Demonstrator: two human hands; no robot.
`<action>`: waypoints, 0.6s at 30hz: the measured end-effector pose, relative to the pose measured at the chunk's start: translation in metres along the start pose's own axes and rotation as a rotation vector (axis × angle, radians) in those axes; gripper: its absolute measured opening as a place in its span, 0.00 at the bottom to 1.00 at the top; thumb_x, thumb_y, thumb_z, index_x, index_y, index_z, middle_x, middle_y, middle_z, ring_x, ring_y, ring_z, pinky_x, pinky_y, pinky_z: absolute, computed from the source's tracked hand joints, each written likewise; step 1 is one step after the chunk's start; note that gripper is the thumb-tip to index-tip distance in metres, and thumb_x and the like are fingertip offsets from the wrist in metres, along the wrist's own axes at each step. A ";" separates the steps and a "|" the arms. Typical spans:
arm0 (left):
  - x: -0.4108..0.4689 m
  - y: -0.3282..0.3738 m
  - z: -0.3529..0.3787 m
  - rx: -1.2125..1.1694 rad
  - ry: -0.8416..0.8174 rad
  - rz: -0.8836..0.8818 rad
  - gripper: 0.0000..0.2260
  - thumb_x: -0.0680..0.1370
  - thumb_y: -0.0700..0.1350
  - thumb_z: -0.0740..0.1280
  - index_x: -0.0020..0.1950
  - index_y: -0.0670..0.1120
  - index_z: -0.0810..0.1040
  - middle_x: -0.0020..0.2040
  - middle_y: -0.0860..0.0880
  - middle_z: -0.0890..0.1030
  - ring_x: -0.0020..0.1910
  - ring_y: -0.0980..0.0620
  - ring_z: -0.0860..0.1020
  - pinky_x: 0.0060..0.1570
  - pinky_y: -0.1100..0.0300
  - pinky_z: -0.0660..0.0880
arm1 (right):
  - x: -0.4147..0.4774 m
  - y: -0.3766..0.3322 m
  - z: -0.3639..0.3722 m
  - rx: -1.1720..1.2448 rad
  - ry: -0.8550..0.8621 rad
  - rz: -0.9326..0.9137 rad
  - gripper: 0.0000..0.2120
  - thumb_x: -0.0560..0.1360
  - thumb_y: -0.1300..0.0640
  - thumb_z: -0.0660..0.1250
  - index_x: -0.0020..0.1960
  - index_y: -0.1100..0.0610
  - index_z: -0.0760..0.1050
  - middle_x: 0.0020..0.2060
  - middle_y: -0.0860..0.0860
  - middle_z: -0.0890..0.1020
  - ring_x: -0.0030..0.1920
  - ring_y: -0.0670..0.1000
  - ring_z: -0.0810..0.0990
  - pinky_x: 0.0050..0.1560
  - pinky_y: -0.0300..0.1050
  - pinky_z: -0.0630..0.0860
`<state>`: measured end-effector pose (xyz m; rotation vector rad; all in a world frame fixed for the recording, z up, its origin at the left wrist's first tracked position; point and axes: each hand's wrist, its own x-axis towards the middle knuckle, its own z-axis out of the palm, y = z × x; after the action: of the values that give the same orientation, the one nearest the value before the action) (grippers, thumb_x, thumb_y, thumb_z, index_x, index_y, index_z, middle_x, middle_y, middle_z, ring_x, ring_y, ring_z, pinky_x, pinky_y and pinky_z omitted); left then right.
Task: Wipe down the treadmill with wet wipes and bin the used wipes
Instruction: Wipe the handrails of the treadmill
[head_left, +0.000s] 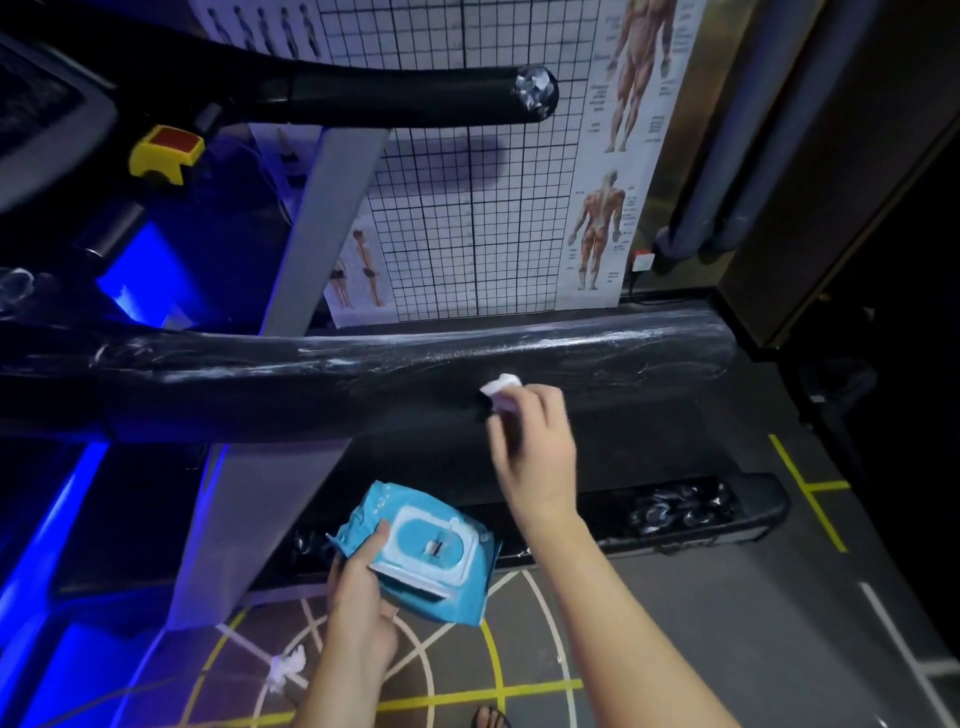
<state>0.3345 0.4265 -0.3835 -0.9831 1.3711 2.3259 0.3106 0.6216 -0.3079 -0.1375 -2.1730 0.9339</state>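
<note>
Treadmill (244, 519) fills the left and centre of the frame. Its near handrail (363, 374), black and streaked white, runs across the middle. Right hand (537, 447), centre right, pinches a balled wipe (501, 389) at the rail's front face. Left hand (358, 587), lower centre, grips a blue wipes pack (441, 566) by its left edge. The hands are apart. A crumpled wipe (285, 670) lies on the floor (675, 623) at lower left.
</note>
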 end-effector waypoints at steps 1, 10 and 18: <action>0.000 0.000 -0.001 0.003 0.004 -0.001 0.20 0.79 0.42 0.72 0.70 0.42 0.80 0.61 0.39 0.85 0.58 0.37 0.84 0.48 0.49 0.80 | 0.000 0.009 -0.007 -0.013 0.079 0.060 0.11 0.75 0.66 0.68 0.56 0.57 0.79 0.50 0.51 0.75 0.50 0.50 0.79 0.55 0.42 0.77; -0.004 0.004 0.000 0.000 0.003 -0.001 0.25 0.74 0.45 0.75 0.71 0.43 0.79 0.60 0.40 0.86 0.56 0.38 0.85 0.45 0.50 0.81 | -0.001 0.011 -0.017 0.047 0.283 0.171 0.07 0.72 0.66 0.67 0.49 0.59 0.79 0.45 0.53 0.77 0.45 0.47 0.76 0.49 0.34 0.71; -0.005 0.007 0.004 0.041 -0.057 0.009 0.19 0.80 0.45 0.71 0.71 0.43 0.79 0.61 0.38 0.85 0.53 0.39 0.84 0.44 0.49 0.80 | 0.000 0.017 -0.004 -0.043 0.123 0.174 0.03 0.75 0.62 0.68 0.48 0.57 0.77 0.45 0.50 0.75 0.43 0.48 0.77 0.45 0.40 0.73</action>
<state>0.3329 0.4265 -0.3741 -0.8940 1.3983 2.3047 0.3100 0.6362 -0.3179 -0.4006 -2.0927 0.9494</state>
